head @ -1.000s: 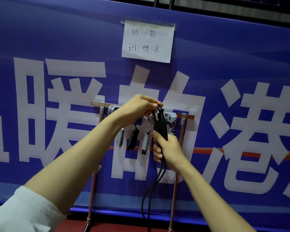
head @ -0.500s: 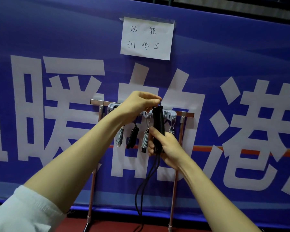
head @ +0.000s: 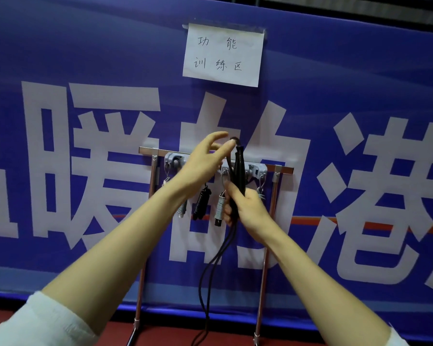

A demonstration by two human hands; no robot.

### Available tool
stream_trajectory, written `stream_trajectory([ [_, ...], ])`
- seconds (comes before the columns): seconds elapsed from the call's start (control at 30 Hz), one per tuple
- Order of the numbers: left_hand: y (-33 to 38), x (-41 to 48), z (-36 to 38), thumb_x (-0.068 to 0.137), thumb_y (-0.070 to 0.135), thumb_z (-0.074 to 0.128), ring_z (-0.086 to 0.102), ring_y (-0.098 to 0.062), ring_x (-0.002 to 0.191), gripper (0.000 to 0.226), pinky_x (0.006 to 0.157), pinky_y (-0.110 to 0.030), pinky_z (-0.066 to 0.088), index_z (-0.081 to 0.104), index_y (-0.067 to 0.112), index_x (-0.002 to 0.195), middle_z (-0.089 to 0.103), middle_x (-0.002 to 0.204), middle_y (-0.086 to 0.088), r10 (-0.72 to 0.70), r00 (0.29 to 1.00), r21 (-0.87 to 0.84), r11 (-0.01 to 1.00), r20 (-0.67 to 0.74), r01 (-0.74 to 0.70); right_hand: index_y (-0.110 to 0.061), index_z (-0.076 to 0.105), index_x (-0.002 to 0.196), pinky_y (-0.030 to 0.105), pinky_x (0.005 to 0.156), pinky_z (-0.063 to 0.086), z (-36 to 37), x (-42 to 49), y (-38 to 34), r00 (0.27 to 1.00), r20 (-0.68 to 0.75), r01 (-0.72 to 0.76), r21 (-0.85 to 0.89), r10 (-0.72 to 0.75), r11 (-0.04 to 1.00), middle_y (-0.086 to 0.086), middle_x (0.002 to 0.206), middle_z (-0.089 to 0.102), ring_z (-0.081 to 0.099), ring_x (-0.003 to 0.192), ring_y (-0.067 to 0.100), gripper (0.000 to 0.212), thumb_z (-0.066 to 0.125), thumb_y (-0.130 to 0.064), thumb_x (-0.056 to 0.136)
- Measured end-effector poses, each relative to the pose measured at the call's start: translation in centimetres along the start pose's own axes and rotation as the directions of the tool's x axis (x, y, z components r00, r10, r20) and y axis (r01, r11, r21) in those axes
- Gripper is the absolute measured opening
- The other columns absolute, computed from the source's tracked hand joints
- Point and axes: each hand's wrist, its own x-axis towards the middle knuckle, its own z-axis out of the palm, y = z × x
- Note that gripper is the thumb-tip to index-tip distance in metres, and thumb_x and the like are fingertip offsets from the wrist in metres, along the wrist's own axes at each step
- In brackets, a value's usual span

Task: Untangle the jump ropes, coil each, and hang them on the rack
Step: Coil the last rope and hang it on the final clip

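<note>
A blue banner (head: 60,46) backs the metal rack (head: 265,270). The right hand (head: 246,208) grips the black jump rope (head: 238,171) by its handles, upright before the rack's hooks, cord trailing floorward. The left hand (head: 203,163) is released, fingers straight, one fingertip touching the rope's top loop.

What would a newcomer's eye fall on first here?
Two bare arms reach in at the centre. The right hand grips a black jump rope upright in front of a metal rack, its cords trailing to the floor, and the open left hand is at the rope's top end. Behind them hangs a blue banner with huge white characters, and a handwritten paper sign is fixed above the rack.
</note>
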Motion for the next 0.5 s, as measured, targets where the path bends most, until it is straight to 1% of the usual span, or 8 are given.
stream_trajectory([
  [0.07,-1.9,-1.2,1.1,0.099,0.049,0.041,0.053,-0.006,0.075,0.041,0.072,-0.02,0.047,0.052,0.016,0.12,0.057,0.09,0.002,-0.126,0.992,-0.096,0.987,0.008,0.126,-0.011,0.05,0.069,0.03,0.049,0.044,0.0,0.7,-0.6,1.0,-0.025,0.002,0.002,-0.002,1.0,0.005,0.053,0.046,0.049,0.047,0.019,0.042,0.045,-0.037,0.101],
  [0.13,-4.1,-2.7,2.3,0.096,0.06,0.034,0.055,-0.013,0.071,0.053,0.073,-0.029,0.047,0.064,0.017,0.1,0.058,0.078,-0.002,-0.252,0.949,-0.238,0.926,0.192,0.294,-0.01,0.057,0.069,0.031,0.056,0.049,-0.2,1.7,-1.2,0.996,-0.085,0.031,-0.036,-0.034,0.999,0.005,0.055,0.052,0.053,0.051,0.018,0.044,0.048,-0.041,0.099],
  [0.2,-5.2,-3.8,2.5,0.093,0.067,0.033,0.059,-0.021,0.072,0.052,0.074,-0.036,0.052,0.07,0.031,0.096,0.064,0.084,-0.007,-0.298,0.876,-0.322,0.845,0.379,0.427,-0.012,0.06,0.069,0.031,0.066,0.049,-0.6,2.6,-1.6,0.985,-0.156,0.059,-0.106,-0.075,0.993,0.002,0.058,0.056,0.057,0.057,0.014,0.043,0.05,-0.042,0.097],
  [0.23,-5.4,-4.0,2.3,0.092,0.066,0.034,0.057,-0.019,0.065,0.048,0.07,-0.035,0.053,0.068,0.033,0.096,0.064,0.08,-0.008,-0.297,0.851,-0.33,0.826,0.434,0.457,-0.014,0.059,0.068,0.027,0.067,0.047,-0.9,3.0,-1.9,0.979,-0.18,0.069,-0.137,-0.094,0.988,-0.001,0.058,0.057,0.057,0.058,0.011,0.042,0.05,-0.042,0.098],
  [0.3,-5.2,-3.8,1.5,0.093,0.061,0.042,0.044,-0.013,0.054,0.043,0.059,-0.028,0.047,0.063,0.024,0.096,0.058,0.07,-0.003,-0.284,0.838,-0.286,0.848,0.466,0.447,-0.017,0.058,0.067,0.021,0.064,0.045,-1.5,3.4,-2.3,0.971,-0.201,0.089,-0.195,-0.129,0.977,-0.005,0.057,0.055,0.055,0.058,0.006,0.041,0.049,-0.041,0.098],
  [0.33,-4.9,-3.6,1.2,0.094,0.056,0.045,0.039,-0.011,0.053,0.042,0.056,-0.025,0.042,0.06,0.017,0.098,0.055,0.068,-0.001,-0.267,0.846,-0.252,0.875,0.461,0.413,-0.015,0.058,0.066,0.024,0.064,0.046,-1.7,3.6,-2.4,0.968,-0.204,0.096,-0.238,-0.147,0.967,-0.003,0.057,0.056,0.055,0.058,0.008,0.043,0.048,-0.041,0.099],
  [0.4,-4.9,-3.1,0.7,0.098,0.045,0.049,0.037,-0.01,0.056,0.037,0.057,-0.023,0.036,0.057,0.009,0.103,0.051,0.069,0.001,-0.23,0.864,-0.179,0.924,0.447,0.339,-0.007,0.059,0.066,0.036,0.068,0.051,-2.2,4.0,-2.6,0.966,-0.2,0.097,-0.307,-0.163,0.947,0.008,0.061,0.06,0.058,0.059,0.017,0.051,0.045,-0.043,0.1],
  [0.5,-5.1,-3.1,0.9,0.099,0.03,0.051,0.039,-0.009,0.059,0.023,0.06,-0.023,0.034,0.058,0.009,0.094,0.051,0.067,0.004,-0.185,0.884,-0.058,0.971,0.429,0.231,-0.01,0.06,0.06,0.037,0.075,0.052,-2.7,4.5,-2.7,0.962,-0.228,0.071,-0.313,-0.148,0.947,0.006,0.057,0.064,0.063,0.058,0.018,0.056,0.042,-0.043,0.101],
])
